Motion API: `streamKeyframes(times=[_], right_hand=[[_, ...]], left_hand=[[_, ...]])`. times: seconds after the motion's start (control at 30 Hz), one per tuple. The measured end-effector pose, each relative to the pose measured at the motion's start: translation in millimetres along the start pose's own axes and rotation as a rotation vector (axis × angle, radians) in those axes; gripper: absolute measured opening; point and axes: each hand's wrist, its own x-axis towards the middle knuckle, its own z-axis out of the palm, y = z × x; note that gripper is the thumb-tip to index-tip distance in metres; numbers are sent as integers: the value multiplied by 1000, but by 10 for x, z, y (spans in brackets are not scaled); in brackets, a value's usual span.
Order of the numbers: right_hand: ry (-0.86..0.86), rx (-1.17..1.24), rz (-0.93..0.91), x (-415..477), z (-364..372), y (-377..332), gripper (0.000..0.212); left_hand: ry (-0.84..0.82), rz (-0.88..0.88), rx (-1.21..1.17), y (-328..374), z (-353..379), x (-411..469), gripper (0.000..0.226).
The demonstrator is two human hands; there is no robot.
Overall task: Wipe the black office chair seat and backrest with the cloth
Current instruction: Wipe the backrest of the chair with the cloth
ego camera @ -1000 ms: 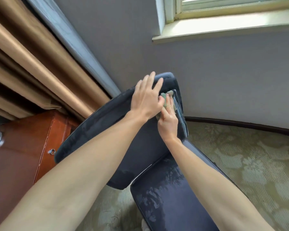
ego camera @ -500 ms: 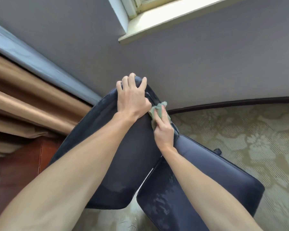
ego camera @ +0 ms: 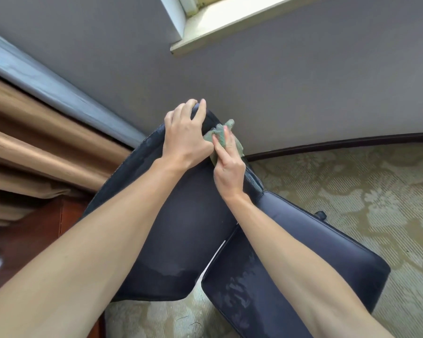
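Cloth (ego camera: 221, 135) bunched green against the backrest (ego camera: 181, 228) top edge, right hand (ego camera: 228, 167) pinning it with fingers nearly straight, left hand (ego camera: 185, 137) curled over the backrest top gripping it, seat (ego camera: 303, 252) below right, streaked wet, patterned carpet (ego camera: 364, 191) beyond

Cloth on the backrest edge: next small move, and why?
Probably drag the cloth down along the backrest's right edge toward the seat. The right hand presses it near the top corner, with the edge below it left to cover. The left hand grips the top, bracing the chair, so it should stay put.
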Motion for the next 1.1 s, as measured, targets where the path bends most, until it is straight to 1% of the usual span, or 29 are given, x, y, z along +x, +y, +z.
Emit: streamKeyframes(times=[0.07,0.13,0.2,0.27,0.33,0.4,0.47,0.53,0.67,0.73,0.8,0.87,0.9,0.93,1.0,1.07,1.1], right_hand=[[-11,6,-58,94,38,-32,48],[-30,14,-73,136,60,-27,50],[-44,-8,-82,84,55,28,51],[-52,-34,-70,-13,11,151,45],[-52,-65,-42,-152,-55,315,41],[-73,-100,27,-321,-143,487,41],[-94,-103,126,-402,-209,591,46],[-79,-71,179,-364,-228,565,49],[7,30,76,-17,-71,258,50],[19,58,81,57,-9,172,51],[0,38,49,-33,-18,215,49],[-34,-4,19,-211,-66,398,47],[-55,-39,33,-316,-96,527,47],[-70,-79,77,-423,-136,673,49],[-99,-128,253,-657,-272,972,50],[-145,-126,450,-838,-413,1154,49],[-152,-108,511,-875,-449,1173,48]], left_hand=[[12,2,-38,-32,17,29,80],[1,4,-49,-59,4,44,79],[-4,8,-9,-61,0,37,83],[-27,22,92,-32,18,6,87],[-40,42,206,-18,70,-20,86],[-43,50,283,-11,129,-25,84],[-49,34,324,-1,159,-5,86],[-57,22,336,54,165,4,85],[-50,-4,293,125,119,17,85],[-55,-27,257,145,86,20,89],[-50,-43,247,155,90,20,88],[-50,-52,257,156,115,20,87],[-54,-58,268,155,134,21,87],[-57,-60,285,153,158,28,86],[-52,-49,332,170,224,26,85],[-23,-43,379,176,297,15,86],[-10,-42,391,175,332,17,86]])
